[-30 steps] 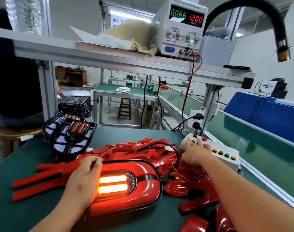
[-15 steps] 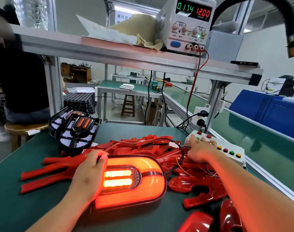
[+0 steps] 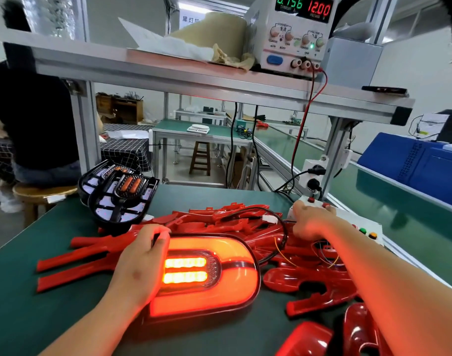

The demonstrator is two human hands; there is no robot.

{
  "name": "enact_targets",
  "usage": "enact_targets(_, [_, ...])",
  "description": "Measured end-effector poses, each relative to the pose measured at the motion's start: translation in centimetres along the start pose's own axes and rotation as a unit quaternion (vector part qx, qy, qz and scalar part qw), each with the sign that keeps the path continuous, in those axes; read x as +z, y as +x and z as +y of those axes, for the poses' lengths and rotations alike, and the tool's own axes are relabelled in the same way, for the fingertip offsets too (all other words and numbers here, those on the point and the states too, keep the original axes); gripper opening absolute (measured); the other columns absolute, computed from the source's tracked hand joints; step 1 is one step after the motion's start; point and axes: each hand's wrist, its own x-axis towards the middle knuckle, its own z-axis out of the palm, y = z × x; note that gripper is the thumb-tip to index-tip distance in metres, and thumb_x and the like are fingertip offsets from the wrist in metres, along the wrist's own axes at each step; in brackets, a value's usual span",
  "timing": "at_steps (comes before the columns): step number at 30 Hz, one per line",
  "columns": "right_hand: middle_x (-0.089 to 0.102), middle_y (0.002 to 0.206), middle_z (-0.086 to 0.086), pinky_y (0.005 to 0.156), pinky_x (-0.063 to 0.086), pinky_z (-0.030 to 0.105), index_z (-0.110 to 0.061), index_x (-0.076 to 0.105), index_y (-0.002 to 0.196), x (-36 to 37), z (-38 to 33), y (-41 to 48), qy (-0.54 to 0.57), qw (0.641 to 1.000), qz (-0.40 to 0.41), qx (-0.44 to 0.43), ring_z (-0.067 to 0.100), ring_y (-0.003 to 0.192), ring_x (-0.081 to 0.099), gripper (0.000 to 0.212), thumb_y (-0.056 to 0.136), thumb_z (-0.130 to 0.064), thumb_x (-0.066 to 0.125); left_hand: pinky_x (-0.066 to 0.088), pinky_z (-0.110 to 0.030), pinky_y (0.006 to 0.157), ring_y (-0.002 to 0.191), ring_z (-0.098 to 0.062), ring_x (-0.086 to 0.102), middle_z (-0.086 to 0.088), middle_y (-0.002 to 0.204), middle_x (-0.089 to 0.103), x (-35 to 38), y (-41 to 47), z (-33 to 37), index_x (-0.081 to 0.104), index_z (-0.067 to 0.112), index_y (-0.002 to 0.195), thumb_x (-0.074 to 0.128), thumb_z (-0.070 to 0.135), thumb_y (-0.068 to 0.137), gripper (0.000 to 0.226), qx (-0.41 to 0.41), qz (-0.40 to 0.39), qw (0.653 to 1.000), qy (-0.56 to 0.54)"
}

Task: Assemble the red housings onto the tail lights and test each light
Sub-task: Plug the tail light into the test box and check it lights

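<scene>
Bright, even indoor light; red glow from the lit tail light (image 3: 206, 273); wide-angle bending at edges.

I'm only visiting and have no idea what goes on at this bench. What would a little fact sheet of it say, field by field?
Activity: testing a tail light
Tail light: lit, two bright bars and a glowing rim, lying on the green table
Left hand: rests on the light's left end
Right hand: fingers on the white button box
Power supply: displays 0.156 and 12.00
Nearby: pile of red housings; stacked black light bases
</scene>
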Motion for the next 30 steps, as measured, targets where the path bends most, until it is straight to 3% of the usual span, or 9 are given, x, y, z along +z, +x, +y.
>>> enact_targets(5, [0.06,0.125,0.012,0.107,0.025,0.047,-0.017,0.031,0.127,0.3,0.0,0.3,-0.024,1.0,0.002,-0.015,0.032,0.12,0.053,0.049,0.08,-0.026,0.045,0.032,-0.005,0.065,0.079,0.01,0.05,0.016,0.086,0.059,0.1,0.0,0.1,0.055,0.039,0.086,0.044,0.026,0.101,0.023,0.014,-0.001,1.0,0.011])
enact_targets(15, [0.052,0.135,0.013,0.111,0.026,0.047,-0.018,0.032,0.13,0.8,0.1,-0.2,-0.016,1.0,0.017,-0.016,0.033,0.129,0.044,0.05,0.083,-0.024,0.048,0.032,-0.007,0.068,0.086,0.009,0.049,0.02,0.093,0.057,0.0,0.0,0.1,0.058,0.03,0.1,0.042,0.026,0.102,0.017,0.02,-0.004,1.0,0.009])
enact_targets(22, [0.049,0.139,0.012,0.112,0.025,0.046,-0.02,0.031,0.134,1.0,0.2,-0.3,-0.01,0.999,0.023,-0.019,0.032,0.135,0.039,0.053,0.084,-0.026,0.048,0.033,-0.008,0.071,0.087,0.022,0.048,0.023,0.094,0.057,0.0,0.1,-0.3,0.058,0.034,0.097,0.044,0.025,0.102,0.018,0.023,-0.008,1.0,-0.008])
enact_targets(26, [0.049,0.136,0.01,0.11,0.024,0.046,-0.022,0.033,0.126,0.8,0.3,-0.5,0.02,0.999,0.022,-0.029,0.03,0.131,0.041,0.046,0.083,-0.025,0.049,0.045,-0.033,0.084,0.097,-0.004,0.059,0.015,0.097,0.061,0.3,0.2,-0.5,0.06,0.034,0.095,0.046,0.024,0.102,0.019,-0.004,-0.005,0.998,-0.063])
enact_targets(28, [0.052,0.128,0.009,0.106,0.025,0.045,-0.023,0.034,0.118,0.5,0.7,-0.7,0.081,0.995,0.04,-0.029,0.029,0.122,0.048,0.04,0.082,-0.025,0.052,0.044,-0.031,0.077,0.091,-0.002,0.057,0.015,0.091,0.06,0.3,0.1,-0.5,0.059,0.036,0.093,0.046,0.025,0.102,0.02,-0.003,-0.002,0.999,-0.054])
enact_targets(30, [0.058,0.108,0.007,0.095,0.032,0.041,-0.021,0.035,0.105,-0.1,1.7,-1.0,0.156,0.984,0.083,-0.021,0.027,0.099,0.053,0.031,0.084,-0.03,0.057,0.039,-0.022,0.068,0.077,0.003,0.051,0.016,0.08,0.055,0.3,0.1,-0.6,0.059,0.039,0.091,0.044,0.029,0.102,0.021,-0.011,-0.005,0.999,-0.053])
